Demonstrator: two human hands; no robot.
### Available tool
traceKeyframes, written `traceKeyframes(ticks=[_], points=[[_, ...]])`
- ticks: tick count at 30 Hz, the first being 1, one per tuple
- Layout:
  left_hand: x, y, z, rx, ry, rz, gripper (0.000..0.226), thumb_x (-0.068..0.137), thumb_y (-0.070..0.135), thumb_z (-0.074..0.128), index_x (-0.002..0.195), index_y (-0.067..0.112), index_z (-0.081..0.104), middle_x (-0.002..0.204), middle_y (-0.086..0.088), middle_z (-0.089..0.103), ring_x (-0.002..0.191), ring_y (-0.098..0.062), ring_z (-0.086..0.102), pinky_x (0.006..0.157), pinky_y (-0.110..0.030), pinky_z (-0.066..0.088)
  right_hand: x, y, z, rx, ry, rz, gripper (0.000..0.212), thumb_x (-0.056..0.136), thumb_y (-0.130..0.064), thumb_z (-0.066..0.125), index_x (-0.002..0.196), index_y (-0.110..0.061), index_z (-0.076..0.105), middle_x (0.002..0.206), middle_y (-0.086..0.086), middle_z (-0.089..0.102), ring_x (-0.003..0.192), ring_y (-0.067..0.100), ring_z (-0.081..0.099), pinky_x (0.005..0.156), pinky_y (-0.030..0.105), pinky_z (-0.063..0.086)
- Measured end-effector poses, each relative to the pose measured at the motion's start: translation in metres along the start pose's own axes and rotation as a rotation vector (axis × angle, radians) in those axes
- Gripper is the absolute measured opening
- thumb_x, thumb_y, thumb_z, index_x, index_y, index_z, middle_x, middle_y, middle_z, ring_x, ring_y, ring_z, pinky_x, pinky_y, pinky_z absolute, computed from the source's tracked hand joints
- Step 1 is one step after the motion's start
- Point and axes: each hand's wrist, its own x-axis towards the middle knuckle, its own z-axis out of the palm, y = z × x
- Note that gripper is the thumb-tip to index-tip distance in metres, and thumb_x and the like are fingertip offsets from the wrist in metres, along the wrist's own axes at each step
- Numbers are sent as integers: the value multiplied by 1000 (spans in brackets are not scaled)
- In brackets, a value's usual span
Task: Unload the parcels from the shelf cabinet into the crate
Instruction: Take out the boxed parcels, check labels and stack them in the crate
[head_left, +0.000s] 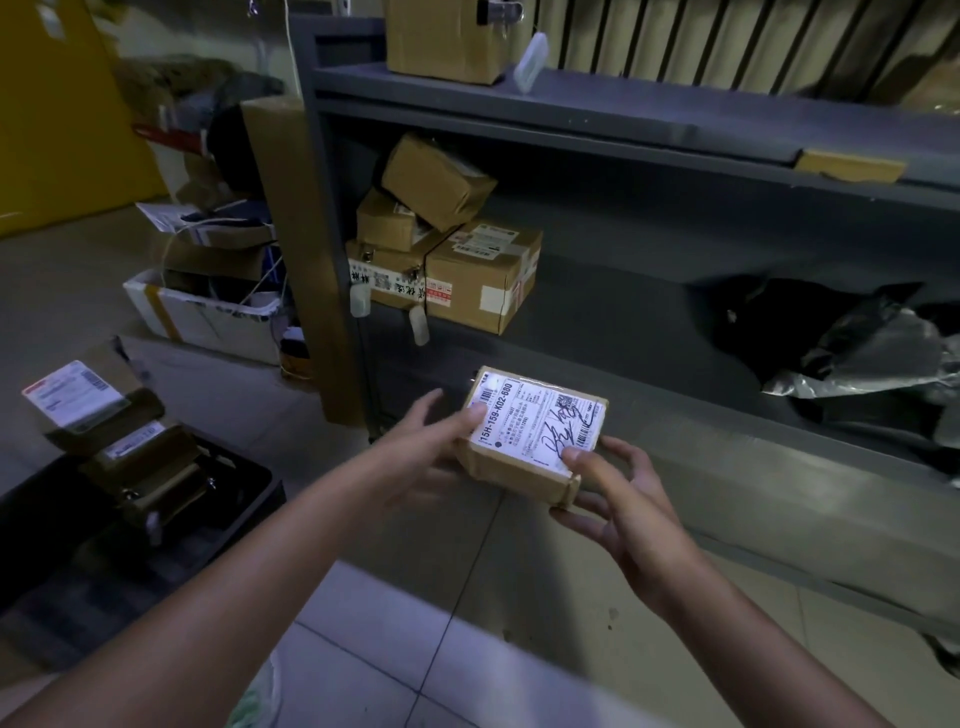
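A small brown parcel (535, 426) with a white shipping label and black scribble is held in front of the grey shelf cabinet (623, 119). My left hand (431, 452) grips its left end and my right hand (613, 493) grips its near right corner, thumb on the label. A stack of several cardboard parcels (447, 244) sits on the cabinet's middle shelf at the left. A black and silver plastic mailer bag (862, 338) lies on the same shelf at the right. The black crate (244, 483) stands on the floor at the left, with brown parcels (130, 436) in it.
One cardboard box (441, 41) stands on the cabinet's top. A tall flat carton (291, 234) leans against the cabinet's left side. Behind it, a white box (197, 312) of clutter sits on the floor. Tiled floor (415, 649) lies under my arms.
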Motion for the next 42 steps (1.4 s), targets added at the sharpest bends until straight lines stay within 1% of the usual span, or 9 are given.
traceKeyframes(ticks=[3, 5, 8, 15, 21, 26, 29, 34, 42], points=[[1, -2, -4, 308, 180, 288, 82, 81, 50, 74, 148, 48, 26, 146, 1, 45, 129, -21, 49, 101, -46, 48, 1, 1, -2, -75, 23, -13, 76, 75, -29, 81, 138, -25, 37, 119, 8, 69, 98, 24, 72, 77, 41, 62], [-3, -3, 0, 506, 106, 492, 73, 85, 43, 73, 145, 52, 31, 144, 9, 44, 129, -12, 47, 103, -41, 47, 2, 3, -3, -114, 26, -19, 88, 68, -37, 82, 142, -34, 33, 122, 9, 66, 96, 23, 73, 75, 41, 62], [-4, -12, 8, 677, -32, 527, 84, 80, 43, 76, 148, 50, 27, 150, 12, 31, 131, -10, 40, 103, -32, 43, 5, 4, -3, -114, 10, -2, 78, 79, -42, 75, 145, -34, 35, 116, 5, 70, 91, 24, 75, 81, 46, 61], [-2, -18, 6, 691, 89, 528, 98, 65, 39, 88, 144, 39, 29, 145, 12, 18, 127, -11, 35, 103, -32, 40, 9, -1, -4, -11, -126, 37, 52, 83, -61, 54, 117, -25, 68, 102, 13, 69, 87, 30, 71, 91, 45, 54], [-2, -11, 3, 523, 66, 330, 87, 70, 52, 82, 139, 33, 34, 120, 15, 48, 112, -8, 53, 95, -32, 48, 13, -5, -6, 36, -136, -61, 31, 94, -41, 56, 122, -31, 63, 94, 5, 69, 83, 22, 69, 78, 35, 54], [-3, -2, 2, 118, -7, 26, 61, 78, 66, 62, 122, 25, 54, 118, 0, 64, 106, -18, 63, 93, -41, 54, 21, 11, -21, -645, -37, -514, 56, 92, -2, 64, 128, -44, 52, 114, -5, 61, 105, 5, 61, 85, 21, 54], [-5, 3, 6, -62, -79, -68, 44, 88, 62, 53, 112, 27, 63, 113, -9, 71, 107, -25, 66, 95, -41, 53, 22, 20, -27, -809, -139, -604, 79, 87, -1, 69, 144, -47, 39, 131, -12, 46, 118, 0, 52, 99, 29, 51], [-6, 6, 9, -146, -91, -73, 46, 89, 58, 54, 118, 23, 64, 113, -14, 71, 107, -34, 68, 94, -43, 55, 22, 21, -26, -862, -179, -663, 99, 83, -8, 76, 151, -54, 21, 150, -14, 29, 133, 12, 45, 101, 45, 51], [-11, 4, 5, -135, -183, -128, 56, 90, 63, 50, 127, 22, 59, 116, -18, 70, 100, -35, 71, 87, -43, 58, 18, 15, -26, -1011, -201, -723, 108, 76, -17, 84, 148, -59, 15, 159, -18, 14, 140, 7, 35, 106, 43, 46]])
